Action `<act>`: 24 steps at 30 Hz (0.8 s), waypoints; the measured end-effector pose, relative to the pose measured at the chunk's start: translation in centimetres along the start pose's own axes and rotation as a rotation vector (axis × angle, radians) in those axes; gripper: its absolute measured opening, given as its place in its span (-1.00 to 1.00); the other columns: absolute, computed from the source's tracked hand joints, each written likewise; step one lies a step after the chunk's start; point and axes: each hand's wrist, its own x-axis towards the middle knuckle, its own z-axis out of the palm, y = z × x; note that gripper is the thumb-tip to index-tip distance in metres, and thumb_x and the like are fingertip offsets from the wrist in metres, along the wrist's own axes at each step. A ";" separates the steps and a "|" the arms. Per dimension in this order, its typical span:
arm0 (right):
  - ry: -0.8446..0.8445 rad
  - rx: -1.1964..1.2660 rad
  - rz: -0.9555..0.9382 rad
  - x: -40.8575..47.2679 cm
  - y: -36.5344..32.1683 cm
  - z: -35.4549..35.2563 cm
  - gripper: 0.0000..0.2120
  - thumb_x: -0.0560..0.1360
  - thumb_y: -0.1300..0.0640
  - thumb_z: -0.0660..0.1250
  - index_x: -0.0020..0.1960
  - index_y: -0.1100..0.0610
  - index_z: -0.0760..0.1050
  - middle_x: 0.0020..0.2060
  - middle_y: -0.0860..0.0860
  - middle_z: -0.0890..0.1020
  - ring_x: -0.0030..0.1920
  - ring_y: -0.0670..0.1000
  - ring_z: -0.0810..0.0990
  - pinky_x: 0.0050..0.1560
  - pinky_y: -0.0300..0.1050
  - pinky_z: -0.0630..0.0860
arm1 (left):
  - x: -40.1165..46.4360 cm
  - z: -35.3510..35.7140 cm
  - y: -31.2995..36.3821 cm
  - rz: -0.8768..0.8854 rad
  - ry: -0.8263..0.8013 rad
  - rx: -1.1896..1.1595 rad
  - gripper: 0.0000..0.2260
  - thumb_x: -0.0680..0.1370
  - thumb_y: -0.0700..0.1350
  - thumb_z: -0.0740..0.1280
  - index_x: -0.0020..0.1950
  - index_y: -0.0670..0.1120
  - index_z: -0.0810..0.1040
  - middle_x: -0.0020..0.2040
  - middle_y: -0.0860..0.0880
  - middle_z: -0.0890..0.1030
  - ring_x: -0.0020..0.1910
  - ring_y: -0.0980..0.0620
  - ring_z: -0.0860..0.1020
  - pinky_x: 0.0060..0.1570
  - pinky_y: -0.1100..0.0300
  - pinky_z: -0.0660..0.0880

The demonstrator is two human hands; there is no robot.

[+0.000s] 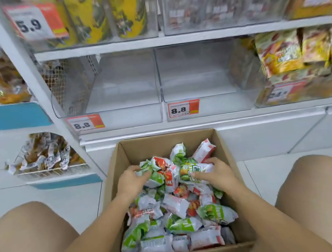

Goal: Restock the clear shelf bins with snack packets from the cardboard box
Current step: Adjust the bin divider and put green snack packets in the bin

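Both hands (131, 181) (217, 173) grasp jumbled snack packets (177, 206) inside cardboard box (115, 159).

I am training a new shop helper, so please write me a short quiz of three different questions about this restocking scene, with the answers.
1. True or false: the two clear plastic shelf bins with the 8.8 price tags already hold snack packets.
2. Where are the left hand and right hand? A) on the shelf B) inside the open brown cardboard box C) on the knees
3. Fill in: the small foil snack packets in the box are printed mostly green and ____.

Key: 1 false, both look empty. 2 B, their fingers are gathering packets from the pile. 3 red.
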 end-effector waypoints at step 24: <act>0.300 0.978 -0.137 1.6 -10.0 -1.9 -0.55 0.33 0.06 0.56 0.13 0.19 0.54 -0.05 0.03 0.67 0.01 0.03 0.63 0.22 0.01 0.50 | -3.2 -5.4 10.6 0.435 -0.246 -0.665 -0.32 0.40 -0.38 0.47 0.37 0.20 0.41 0.27 0.15 0.50 0.01 0.09 0.63 0.06 0.16 0.55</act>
